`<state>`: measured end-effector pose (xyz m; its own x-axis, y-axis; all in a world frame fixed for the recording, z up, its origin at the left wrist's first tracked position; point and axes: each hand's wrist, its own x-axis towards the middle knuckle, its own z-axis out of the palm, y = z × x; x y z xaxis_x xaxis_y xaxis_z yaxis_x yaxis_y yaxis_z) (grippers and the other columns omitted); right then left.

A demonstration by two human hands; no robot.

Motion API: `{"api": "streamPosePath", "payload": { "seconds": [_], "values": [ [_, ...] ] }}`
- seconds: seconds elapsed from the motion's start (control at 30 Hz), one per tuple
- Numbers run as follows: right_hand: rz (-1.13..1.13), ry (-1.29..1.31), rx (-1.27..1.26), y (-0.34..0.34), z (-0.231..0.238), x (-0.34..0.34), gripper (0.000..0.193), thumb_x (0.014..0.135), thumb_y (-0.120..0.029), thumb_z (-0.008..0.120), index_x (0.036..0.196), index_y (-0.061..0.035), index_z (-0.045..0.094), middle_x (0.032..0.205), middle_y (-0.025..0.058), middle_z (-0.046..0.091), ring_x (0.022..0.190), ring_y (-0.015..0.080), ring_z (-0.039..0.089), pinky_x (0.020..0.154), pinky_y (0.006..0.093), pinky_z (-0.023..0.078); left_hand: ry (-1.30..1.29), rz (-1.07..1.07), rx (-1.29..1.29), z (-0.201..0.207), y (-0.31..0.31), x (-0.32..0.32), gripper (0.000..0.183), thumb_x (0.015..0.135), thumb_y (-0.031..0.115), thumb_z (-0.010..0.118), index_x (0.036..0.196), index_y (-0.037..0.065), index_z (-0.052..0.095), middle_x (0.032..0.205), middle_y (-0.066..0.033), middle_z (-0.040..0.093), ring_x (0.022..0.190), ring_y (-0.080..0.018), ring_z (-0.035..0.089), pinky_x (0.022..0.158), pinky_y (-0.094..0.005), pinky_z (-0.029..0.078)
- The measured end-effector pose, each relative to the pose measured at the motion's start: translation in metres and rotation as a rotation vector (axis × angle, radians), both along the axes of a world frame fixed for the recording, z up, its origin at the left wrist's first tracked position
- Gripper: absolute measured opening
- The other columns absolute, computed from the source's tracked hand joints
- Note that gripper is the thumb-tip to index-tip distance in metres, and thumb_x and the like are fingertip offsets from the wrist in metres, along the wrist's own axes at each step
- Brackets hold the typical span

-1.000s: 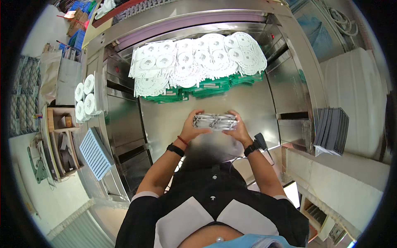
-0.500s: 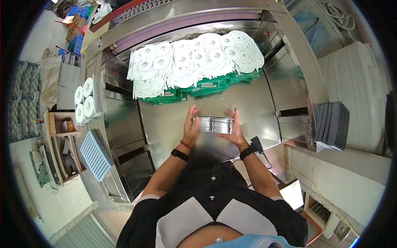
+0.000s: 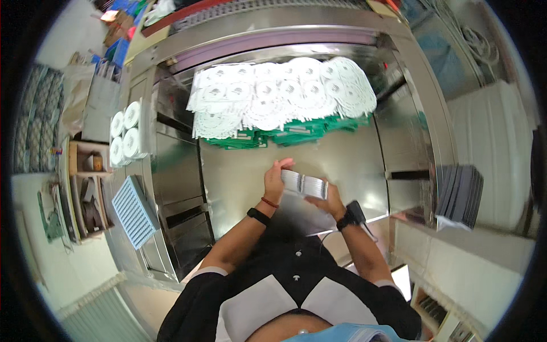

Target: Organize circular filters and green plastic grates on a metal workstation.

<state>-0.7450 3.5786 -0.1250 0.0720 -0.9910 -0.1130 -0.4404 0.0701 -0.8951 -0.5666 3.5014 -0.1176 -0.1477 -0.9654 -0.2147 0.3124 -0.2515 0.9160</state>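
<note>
Between my two hands, just above the metal worktop (image 3: 245,188), is a stack of thin panels (image 3: 305,185) seen edge-on, silvery white. The stack slants, its right end nearer to me. At its left end sits my left hand (image 3: 274,183), fingers pointing away from me. My right hand (image 3: 330,203) grips the right end, partly hidden by the stack. Farther off lie overlapping piles of white circuit board panels (image 3: 289,91) with rounded outlines. Green board panels (image 3: 302,134) show under and in front of them.
Metal side walls with slots flank the worktop. On the left ledge are a panel with white discs (image 3: 131,142) and a light blue rack (image 3: 135,212). Several dark grey trays (image 3: 460,194) stand at the right. A black box-shaped device (image 3: 356,212) with a cable is by my right wrist.
The stack has turned from level to slanting, its right end coming closer to me. Both hands have turned with it. The whole view has shifted slightly.
</note>
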Motion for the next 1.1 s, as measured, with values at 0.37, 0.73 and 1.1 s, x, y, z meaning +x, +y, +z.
{"api": "streamPosePath", "payload": {
  "seconds": [0.37,0.73,1.1],
  "values": [
    [-0.276,-0.961,0.576,0.038,0.068,0.036,0.06,0.064,0.004,0.068,0.12,-0.0042,0.048,0.108,0.007,0.058,0.1,0.0227,0.058,0.085,0.0367,0.049,-0.118,-0.016,0.4,0.053,0.012,0.081,0.046,0.085,0.057,0.049,0.079,0.012,0.055,0.071,0.0031,0.049,0.068,-0.0092,0.047,0.055,-0.0277,0.04],
    [0.324,-0.782,0.58,-0.21,0.269,0.169,0.055,0.073,-0.005,0.065,0.124,0.0015,0.045,0.117,0.0131,0.057,0.105,0.0272,0.057,0.088,0.041,0.049,-0.006,0.092,0.516,-0.004,0.064,0.127,0.037,0.089,0.042,0.051,0.08,0.006,0.055,0.072,-0.0018,0.054,0.061,-0.0116,0.054,0.053,-0.0244,0.045],
    [0.472,-0.55,0.759,-0.287,0.279,0.356,0.043,0.082,-0.02,0.066,0.118,-0.0038,0.05,0.112,0.0137,0.06,0.098,0.0286,0.062,0.083,0.0512,0.051,0.07,0.115,0.449,-0.018,0.075,0.133,0.034,0.086,0.036,0.056,0.087,0.002,0.061,0.077,-0.0048,0.06,0.061,-0.0115,0.057,0.055,-0.024,0.047]
  ]
}}
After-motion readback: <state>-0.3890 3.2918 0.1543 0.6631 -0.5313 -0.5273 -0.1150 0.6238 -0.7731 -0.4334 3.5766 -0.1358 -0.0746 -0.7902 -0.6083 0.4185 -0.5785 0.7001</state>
